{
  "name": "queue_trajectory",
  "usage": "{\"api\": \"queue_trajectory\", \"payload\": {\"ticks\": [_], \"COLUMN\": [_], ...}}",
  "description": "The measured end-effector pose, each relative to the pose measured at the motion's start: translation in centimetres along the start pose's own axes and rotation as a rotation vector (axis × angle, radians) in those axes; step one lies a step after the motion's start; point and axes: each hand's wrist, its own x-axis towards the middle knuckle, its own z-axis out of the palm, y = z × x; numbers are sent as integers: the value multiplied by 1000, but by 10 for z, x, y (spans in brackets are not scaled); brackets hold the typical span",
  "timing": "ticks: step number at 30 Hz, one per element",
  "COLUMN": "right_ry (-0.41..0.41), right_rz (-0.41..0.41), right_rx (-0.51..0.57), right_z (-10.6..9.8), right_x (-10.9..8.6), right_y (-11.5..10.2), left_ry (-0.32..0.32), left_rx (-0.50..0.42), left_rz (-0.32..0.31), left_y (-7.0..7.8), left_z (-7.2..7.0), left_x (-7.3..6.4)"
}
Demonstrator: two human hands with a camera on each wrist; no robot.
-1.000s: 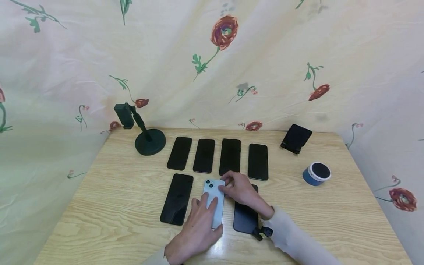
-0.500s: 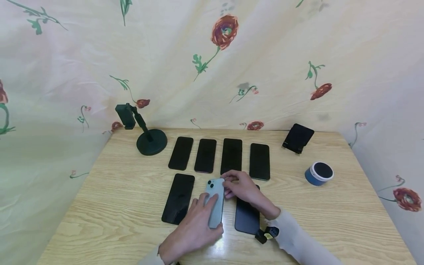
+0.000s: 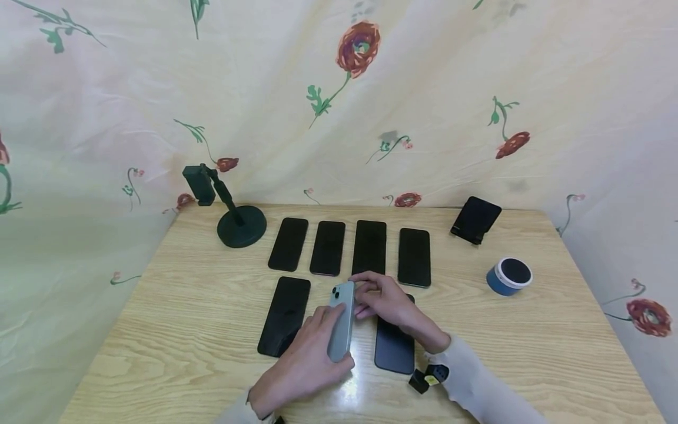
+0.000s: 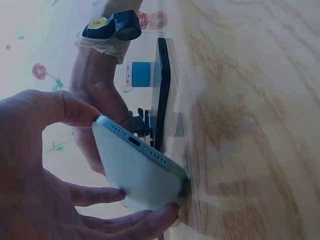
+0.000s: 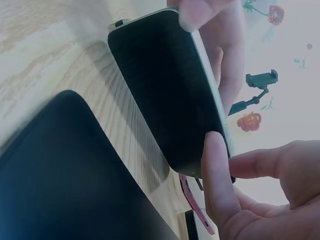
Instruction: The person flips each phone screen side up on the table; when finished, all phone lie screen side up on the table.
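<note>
A light blue smartphone (image 3: 342, 330) stands tilted up on its left long edge over the wooden table, with its twin camera lenses at the far end. My left hand (image 3: 309, 362) grips it, thumb on the raised edge by the charging port end and fingers spread over the pale back (image 4: 135, 175). At the far right corner my right hand (image 3: 389, 303) pinches the phone, one finger lying on its dark screen (image 5: 160, 90) and another digit behind the edge. A dark phone (image 3: 394, 350) lies partly hidden beneath my right wrist.
Behind the hands lies a row of black phones (image 3: 327, 248); another black phone (image 3: 283, 318) is left of my left hand. A round-based phone stand (image 3: 241, 227) stands back left. Back right are a black folding stand (image 3: 475, 221) and a blue-and-white cylinder (image 3: 508, 280).
The light blue phone has gone from lying flat, back up, to tilting with its right edge raised. My left thumb has come onto that edge; my right hand has stayed at the far corner.
</note>
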Motion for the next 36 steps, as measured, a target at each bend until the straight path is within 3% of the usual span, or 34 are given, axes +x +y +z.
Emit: {"api": "queue_trajectory", "payload": {"ticks": [10, 21, 28, 36], "right_ry": [-67, -143, -118, -66], "right_rz": [-12, 6, 28, 50], "right_rx": [-4, -47, -102, -193], "right_z": [3, 8, 12, 14], "right_x": [-1, -4, -6, -6], "right_y": [3, 8, 6, 5], "left_ry": [13, -15, -22, 17], "left_rx": [-147, -380, -461, -513], "left_rz": [46, 92, 82, 65], "left_y": [-7, -14, -17, -24], "left_z": [-3, -7, -11, -15], "left_x": [0, -1, 2, 4]}}
